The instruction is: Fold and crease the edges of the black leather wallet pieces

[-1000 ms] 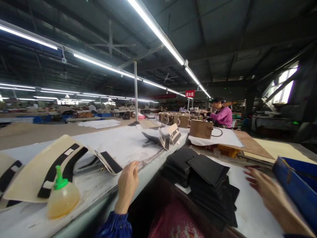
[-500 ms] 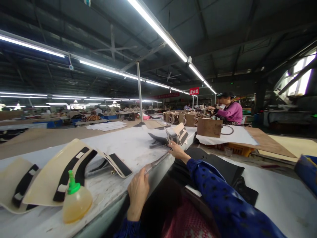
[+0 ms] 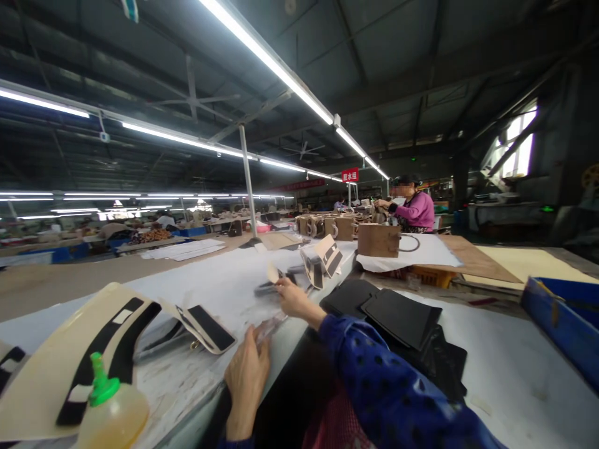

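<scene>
Cream-and-black cut pieces (image 3: 276,279) lie on the white worktop (image 3: 224,280), ahead of the body and slightly left, beyond the near edge. They are gripped by the right hand (image 3: 291,298), reached across in a blue sleeve (image 3: 374,380), with one cream piece pinched upright. The left hand (image 3: 246,374) is closed on a clear strip (image 3: 269,325) at the worktop edge, nearer the body. A stack of black pieces (image 3: 397,321) lies to the right.

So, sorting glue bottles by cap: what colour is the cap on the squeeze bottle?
Green cap on a yellowish squeeze bottle, clearest in the head view.
</scene>
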